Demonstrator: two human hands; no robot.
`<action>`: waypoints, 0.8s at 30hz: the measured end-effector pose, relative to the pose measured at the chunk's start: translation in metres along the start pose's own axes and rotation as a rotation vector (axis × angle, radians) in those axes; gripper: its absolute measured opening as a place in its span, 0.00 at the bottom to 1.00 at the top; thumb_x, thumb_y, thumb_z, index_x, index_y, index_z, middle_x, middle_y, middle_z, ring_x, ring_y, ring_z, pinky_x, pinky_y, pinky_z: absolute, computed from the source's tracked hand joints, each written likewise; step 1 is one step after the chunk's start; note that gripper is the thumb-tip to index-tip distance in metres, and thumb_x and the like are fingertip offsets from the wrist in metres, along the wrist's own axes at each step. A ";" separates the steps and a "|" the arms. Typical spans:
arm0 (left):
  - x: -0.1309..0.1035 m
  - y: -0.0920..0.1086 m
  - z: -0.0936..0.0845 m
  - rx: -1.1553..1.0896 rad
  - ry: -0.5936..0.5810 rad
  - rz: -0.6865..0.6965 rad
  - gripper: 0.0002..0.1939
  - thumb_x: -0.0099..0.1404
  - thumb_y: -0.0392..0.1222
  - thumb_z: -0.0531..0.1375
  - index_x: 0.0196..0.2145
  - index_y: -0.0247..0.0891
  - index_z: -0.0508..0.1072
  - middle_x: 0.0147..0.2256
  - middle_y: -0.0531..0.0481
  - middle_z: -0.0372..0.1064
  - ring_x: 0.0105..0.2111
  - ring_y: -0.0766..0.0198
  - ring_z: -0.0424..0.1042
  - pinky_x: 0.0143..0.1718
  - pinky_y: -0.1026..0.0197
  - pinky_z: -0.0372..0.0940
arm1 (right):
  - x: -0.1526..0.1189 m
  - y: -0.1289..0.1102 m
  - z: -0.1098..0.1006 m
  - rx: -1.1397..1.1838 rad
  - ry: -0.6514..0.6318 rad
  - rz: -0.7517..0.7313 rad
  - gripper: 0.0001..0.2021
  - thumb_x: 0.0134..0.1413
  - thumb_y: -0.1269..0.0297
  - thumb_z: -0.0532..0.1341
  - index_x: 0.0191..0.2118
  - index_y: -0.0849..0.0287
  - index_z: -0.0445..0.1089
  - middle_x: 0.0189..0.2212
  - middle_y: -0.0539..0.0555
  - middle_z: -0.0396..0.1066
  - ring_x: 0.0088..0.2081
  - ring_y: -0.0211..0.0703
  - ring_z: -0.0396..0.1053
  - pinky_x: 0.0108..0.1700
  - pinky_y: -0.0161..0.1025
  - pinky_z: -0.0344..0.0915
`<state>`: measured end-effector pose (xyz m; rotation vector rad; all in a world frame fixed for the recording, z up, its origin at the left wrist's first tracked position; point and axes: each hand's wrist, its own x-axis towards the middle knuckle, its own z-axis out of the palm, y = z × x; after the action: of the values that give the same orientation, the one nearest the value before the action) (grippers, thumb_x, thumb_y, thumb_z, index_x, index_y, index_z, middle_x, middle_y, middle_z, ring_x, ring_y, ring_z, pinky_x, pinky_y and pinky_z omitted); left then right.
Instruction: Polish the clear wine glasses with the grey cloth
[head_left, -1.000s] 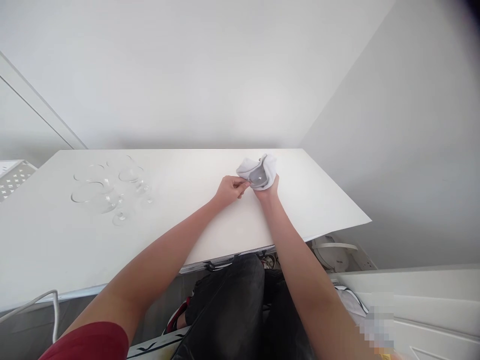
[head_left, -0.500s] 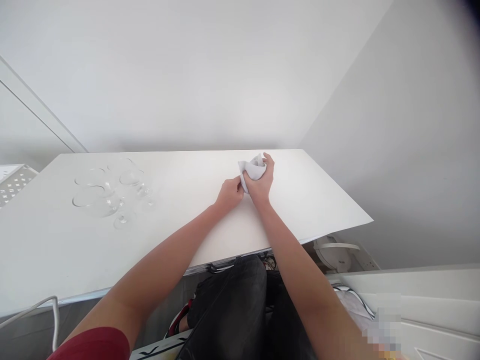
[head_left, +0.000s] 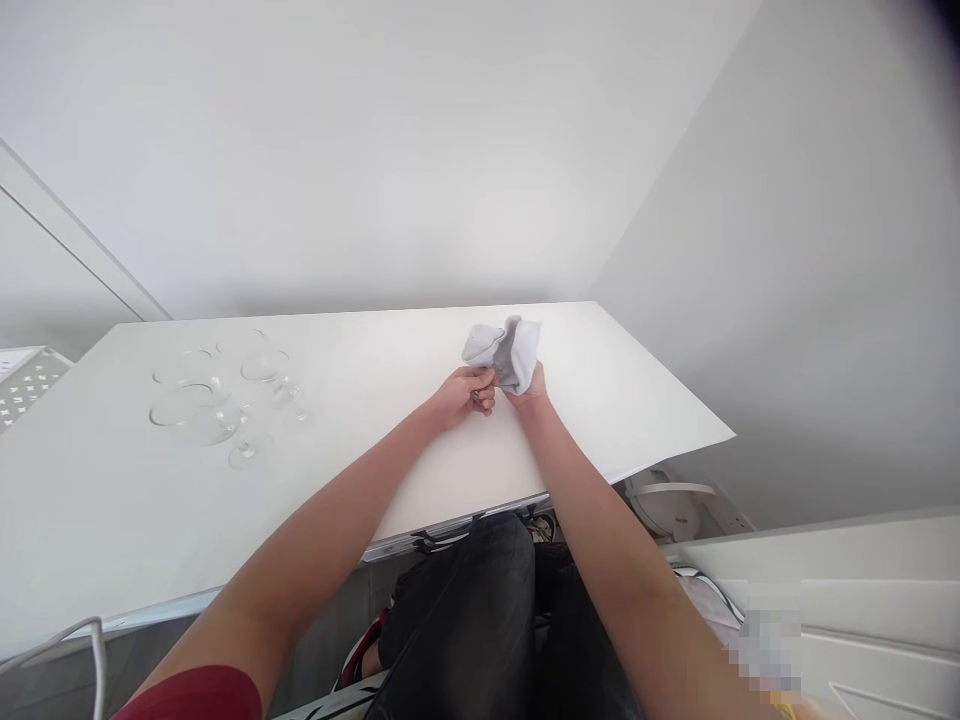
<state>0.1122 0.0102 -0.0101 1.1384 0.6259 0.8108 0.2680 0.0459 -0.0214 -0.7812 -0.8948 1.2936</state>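
A light grey cloth [head_left: 523, 350] is bunched up between my hands over the right part of the white table [head_left: 375, 360]. My right hand [head_left: 535, 388] is closed round the cloth from below and behind, its fingers mostly hidden by the fabric. Thumb and fingers of my left hand [head_left: 466, 394] pinch at the lower left of the cloth, where a rounded pale part with a thin dark edge sticks out. Whether a glass is inside the folds, I cannot tell. On the table's left side stand several clear stemmed glasses [head_left: 217, 418], apart from both hands.
A white wall [head_left: 390, 160] rises behind the table, and a grey wall [head_left: 810, 300] is at the right. A white cable [head_left: 98, 650] loops by the front left edge. Below the right edge sits a round white appliance [head_left: 671, 510]. My legs [head_left: 480, 620] are under the front edge.
The cloth has been opened out and turned, with its folds now spread left and right. My right hand has dropped behind it, and my left hand has turned so its curled fingers show.
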 end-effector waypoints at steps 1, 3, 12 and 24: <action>0.001 0.000 0.000 0.014 0.041 0.014 0.18 0.66 0.56 0.63 0.31 0.37 0.69 0.22 0.57 0.53 0.22 0.68 0.61 0.27 0.60 0.64 | -0.001 0.000 0.003 -0.032 0.001 -0.029 0.17 0.47 0.46 0.67 0.32 0.54 0.66 0.22 0.47 0.64 0.24 0.42 0.65 0.23 0.41 0.68; 0.002 -0.002 0.002 0.154 0.186 0.082 0.18 0.67 0.52 0.63 0.28 0.38 0.67 0.21 0.56 0.55 0.21 0.68 0.61 0.25 0.61 0.63 | -0.001 -0.001 0.010 -0.094 0.058 -0.137 0.17 0.46 0.51 0.69 0.38 0.52 0.68 0.26 0.46 0.67 0.27 0.40 0.67 0.27 0.38 0.69; -0.006 0.009 -0.009 -0.075 -0.080 -0.155 0.17 0.66 0.53 0.66 0.32 0.36 0.71 0.22 0.57 0.50 0.23 0.68 0.61 0.26 0.62 0.66 | 0.007 -0.001 -0.003 0.030 -0.067 0.047 0.18 0.50 0.44 0.64 0.30 0.54 0.63 0.25 0.50 0.63 0.27 0.44 0.66 0.26 0.41 0.66; 0.001 0.001 0.001 0.226 0.156 0.117 0.17 0.63 0.49 0.66 0.25 0.38 0.67 0.19 0.56 0.58 0.21 0.66 0.66 0.29 0.59 0.65 | -0.001 0.001 0.007 -0.064 -0.115 -0.022 0.22 0.39 0.51 0.75 0.33 0.52 0.65 0.23 0.45 0.63 0.23 0.38 0.60 0.21 0.36 0.62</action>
<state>0.1130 0.0106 -0.0092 1.3347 0.8013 0.9526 0.2613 0.0451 -0.0193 -0.7509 -1.0384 1.3063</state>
